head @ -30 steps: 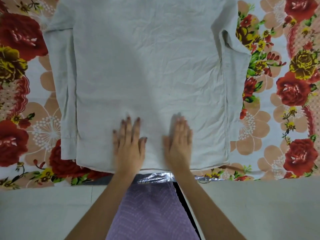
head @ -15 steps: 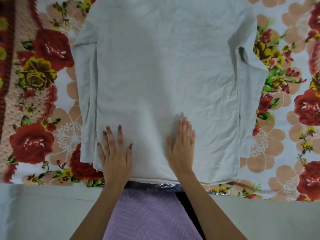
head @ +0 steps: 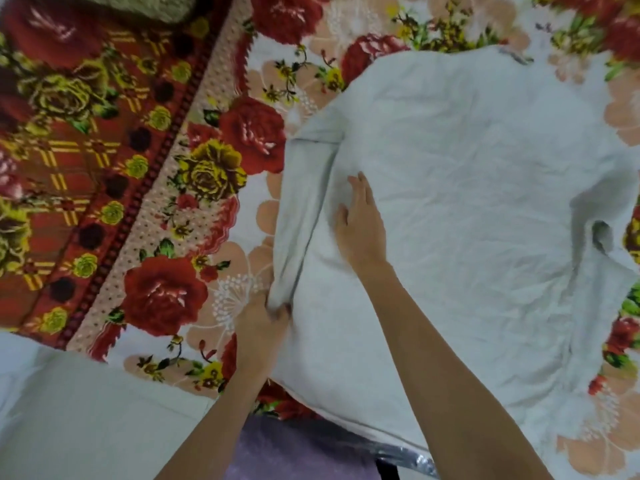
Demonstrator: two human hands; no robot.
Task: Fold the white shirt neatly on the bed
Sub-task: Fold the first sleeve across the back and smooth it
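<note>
From the head camera, the white shirt (head: 467,209) lies spread flat on the floral bedsheet (head: 214,161), filling the right half of the view. Its fabric is pale, thin and finely creased all over. The long axis runs from the hem near the bed's front edge, at lower right, up toward the collar end at upper right, tilted slightly leftward from hem to top. One sleeve (head: 301,202) lies folded alongside the shirt's left edge; the other bunches at the far right edge. The left hand (head: 259,327) has its fingers closed around the lower end of the left sleeve, pinching the cloth. The right hand (head: 360,223) rests on the shirt body just beside that sleeve, fingers extended and together, pressing flat.
</note>
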